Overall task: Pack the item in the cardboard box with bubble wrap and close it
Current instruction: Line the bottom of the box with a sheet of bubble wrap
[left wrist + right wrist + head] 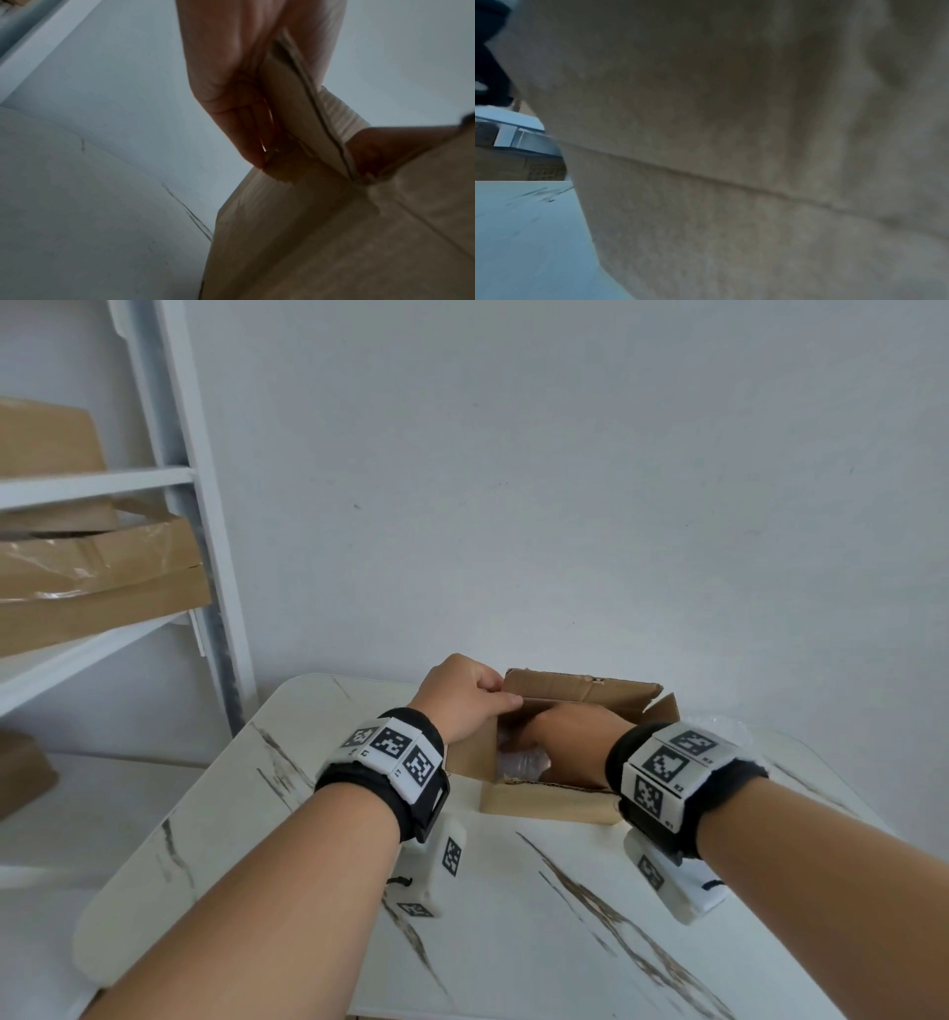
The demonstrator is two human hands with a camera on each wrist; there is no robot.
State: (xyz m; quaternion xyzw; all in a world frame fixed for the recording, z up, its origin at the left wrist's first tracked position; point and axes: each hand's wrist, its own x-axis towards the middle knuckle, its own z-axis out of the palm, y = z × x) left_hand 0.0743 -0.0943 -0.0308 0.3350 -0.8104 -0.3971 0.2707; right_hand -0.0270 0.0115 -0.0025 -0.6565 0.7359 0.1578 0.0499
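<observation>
A small brown cardboard box [549, 806] stands open on the white marble table [287, 814]. My left hand [462, 698] pinches the box's left flap [290, 113] between thumb and fingers and holds it upright. My right hand [575, 737] reaches down inside the box, onto clear bubble wrap [521, 760] that shows at the box's left inside. Its fingers are hidden by the box walls. The item itself is out of sight. The right wrist view shows only the box's outer wall [731, 162] close up.
More clear bubble wrap [719, 729] lies on the table behind the box at the right. A white shelf unit [169, 474] with flat cardboard boxes [97, 577] stands at the left. The wall rises just behind the table.
</observation>
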